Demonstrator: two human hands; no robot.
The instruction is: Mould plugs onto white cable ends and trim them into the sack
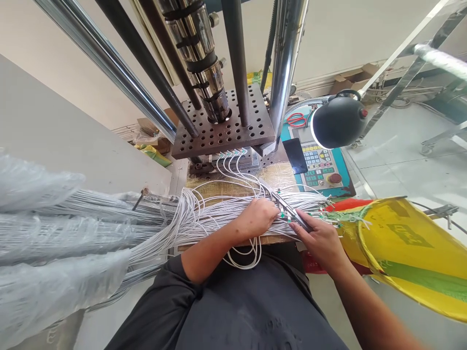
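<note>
Cables (215, 212), thin and white, lie in a thick, loose bundle across the worktable, with a few loops hanging over its near edge. Above them, a long, narrow grey metal bar (282, 203) slants down toward the right, with small green-and-white connectors (289, 219) along it. The right hand (323, 239) grips its lower end between thumb and fingers. The left hand (258, 218) is curled, fingertips against the bar's near side by the connectors; what they pinch is hidden.

To the right, a large yellow plastic bag (419, 243) with a green stripe gapes toward the bundle, pale green strands at its mouth; its deeper contents cannot be made out. To the left, clear plastic wrapping (54, 282) encloses long lengths of pale cable. An open brown cardboard box (353, 80) stands by the back wall, its inside too unclear to read.

Beyond the bundle, four white leads run from a metal mold (251, 160) beneath a brown perforated steel plate (226, 131). Red-handled scissors (296, 119) and a flat black slab (295, 155) rest on a teal-edged control panel (321, 163), beside a black lamp (337, 121).
</note>
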